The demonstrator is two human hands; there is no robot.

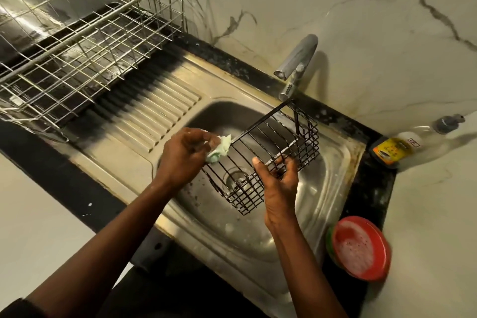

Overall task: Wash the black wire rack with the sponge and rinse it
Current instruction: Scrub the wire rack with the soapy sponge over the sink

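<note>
Black wire, soapy in places: we hold the rack over the sink. Our right hand grips its near rim, and our left hand squeezes the sponge against its left edge. We judge that we are mid-scrub; next we need to turn it to reach unscrubbed wires.

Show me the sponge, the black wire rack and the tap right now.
sponge (pixel 219 149): head view, pale green exposed fold.
black wire rack (pixel 289 149): head view, soapy near rim wire.
tap (pixel 299 57): head view, top of spout.

black counter with red bowl, soap bottle
</note>
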